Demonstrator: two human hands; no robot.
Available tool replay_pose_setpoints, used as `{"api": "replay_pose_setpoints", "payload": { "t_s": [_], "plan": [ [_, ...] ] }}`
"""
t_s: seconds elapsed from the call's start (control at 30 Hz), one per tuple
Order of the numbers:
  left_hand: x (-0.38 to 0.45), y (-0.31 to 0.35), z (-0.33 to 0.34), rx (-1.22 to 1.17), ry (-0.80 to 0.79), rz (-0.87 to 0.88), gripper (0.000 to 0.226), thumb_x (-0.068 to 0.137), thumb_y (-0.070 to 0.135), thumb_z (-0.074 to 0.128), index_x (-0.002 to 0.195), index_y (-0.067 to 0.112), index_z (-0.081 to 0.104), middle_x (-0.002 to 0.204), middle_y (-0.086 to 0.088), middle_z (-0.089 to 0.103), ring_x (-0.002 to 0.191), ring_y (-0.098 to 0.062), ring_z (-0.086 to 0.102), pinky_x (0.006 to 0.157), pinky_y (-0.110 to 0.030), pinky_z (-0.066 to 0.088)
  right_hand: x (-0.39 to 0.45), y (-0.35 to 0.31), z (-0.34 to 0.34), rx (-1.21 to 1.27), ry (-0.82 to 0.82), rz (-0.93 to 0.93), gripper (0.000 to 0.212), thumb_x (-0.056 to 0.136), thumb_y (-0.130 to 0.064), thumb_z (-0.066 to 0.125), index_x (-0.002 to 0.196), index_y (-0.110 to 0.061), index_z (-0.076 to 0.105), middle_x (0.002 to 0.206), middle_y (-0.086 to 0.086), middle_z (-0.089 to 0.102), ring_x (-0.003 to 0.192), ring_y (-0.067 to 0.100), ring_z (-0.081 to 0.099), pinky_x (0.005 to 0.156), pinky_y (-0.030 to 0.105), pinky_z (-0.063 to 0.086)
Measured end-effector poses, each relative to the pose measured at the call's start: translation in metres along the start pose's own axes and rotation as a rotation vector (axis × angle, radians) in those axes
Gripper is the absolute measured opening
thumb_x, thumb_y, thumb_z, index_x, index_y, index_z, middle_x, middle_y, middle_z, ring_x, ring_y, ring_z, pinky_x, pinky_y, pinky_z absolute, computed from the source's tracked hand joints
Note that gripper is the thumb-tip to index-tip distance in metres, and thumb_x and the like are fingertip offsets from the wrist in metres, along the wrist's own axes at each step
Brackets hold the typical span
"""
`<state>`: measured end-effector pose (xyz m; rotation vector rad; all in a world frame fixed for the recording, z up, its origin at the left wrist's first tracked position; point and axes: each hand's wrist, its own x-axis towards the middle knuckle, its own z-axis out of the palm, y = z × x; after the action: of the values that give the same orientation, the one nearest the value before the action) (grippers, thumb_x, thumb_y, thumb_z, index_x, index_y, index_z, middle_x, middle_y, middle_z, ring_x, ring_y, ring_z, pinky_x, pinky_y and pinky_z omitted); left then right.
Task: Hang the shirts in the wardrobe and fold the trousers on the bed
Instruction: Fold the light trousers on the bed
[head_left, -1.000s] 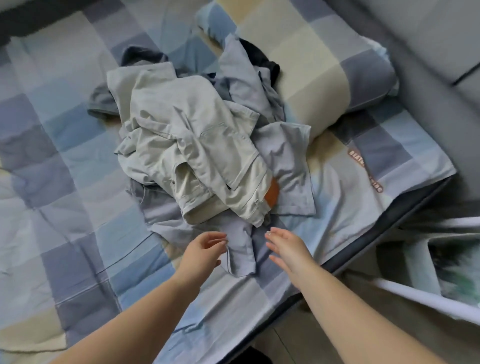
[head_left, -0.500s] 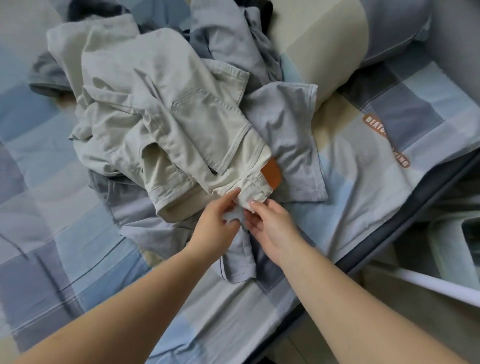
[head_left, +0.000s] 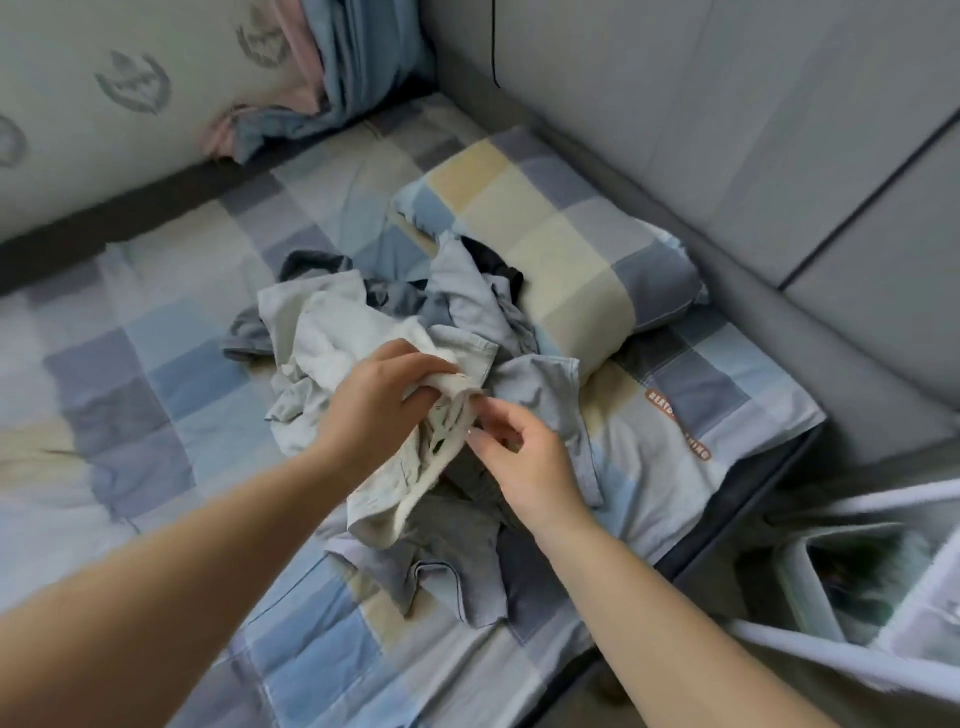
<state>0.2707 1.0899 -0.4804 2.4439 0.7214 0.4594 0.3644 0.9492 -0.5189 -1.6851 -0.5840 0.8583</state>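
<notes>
We see a heap of clothes on the bed (head_left: 156, 364), middle of the checked sheet, just beside the pillow (head_left: 561, 260). Left hand (head_left: 374, 410) grips the pale trousers (head_left: 332, 332), fingers curled round a bunched fold at the top of the heap; part of the trousers hangs down under the hand, the rest lies crumpled on the pile. Right hand (head_left: 519, 457) sits just beside that fold, fingers loosely bent, fingertips near or touching the cloth; we cannot tell if it pinches anything. Under and around the trousers lie grey-blue shirts (head_left: 540, 384), one spread toward the pillow, another darker one near the bed's front edge. A dark garment (head_left: 493, 260) peeks out at the back of the heap against the pillow. Pink and blue cloth (head_left: 322, 78) is bunched in the far corner by the wall. Grey padded headboard (head_left: 727, 130) runs along the right.
</notes>
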Motion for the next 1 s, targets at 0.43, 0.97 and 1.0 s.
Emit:
{"api": "replay_pose_setpoints", "payload": {
  "t_s": [0.43,0.97,1.0],
  "plan": [
    [0.033,0.135,-0.262,-0.09,0.477,0.127,0.01,0.084,0.017,0.066,0.089,0.023,0.073,0.077,0.023,0.054,0.079,0.013,0.052,0.071,0.001,0.035,-0.05,-0.176,0.021,-0.567,0.03,-0.385,0.038,0.087,-0.026,0.058,0.125,-0.022,0.055,0.121,0.001,0.056,0.116,0.02,0.049,0.086,0.025,0.045],
    [-0.073,0.176,-0.51,-0.13,0.996,-0.024,0.008,0.086,0.03,0.061,0.084,0.027,0.069,0.075,0.003,0.061,0.076,-0.018,0.054,0.068,-0.028,0.038,-0.113,-0.317,-0.049,-1.213,0.106,-0.439,0.034,0.092,-0.034,0.042,0.124,-0.036,0.051,0.129,-0.001,0.054,0.114,0.026,0.056,0.09,0.032,0.046],
    [-0.083,0.175,-0.522,-0.103,1.019,-0.034,0.013,0.086,0.03,0.061,0.09,0.022,0.072,0.079,0.001,0.062,0.079,-0.019,0.054,0.07,-0.029,0.038,-0.116,-0.327,-0.048,-1.219,0.115,-0.468,0.033,0.092,-0.032,0.042,0.123,-0.035,0.053,0.128,-0.001,0.055,0.113,0.026,0.056,0.089,0.031,0.046]
  ]
}}
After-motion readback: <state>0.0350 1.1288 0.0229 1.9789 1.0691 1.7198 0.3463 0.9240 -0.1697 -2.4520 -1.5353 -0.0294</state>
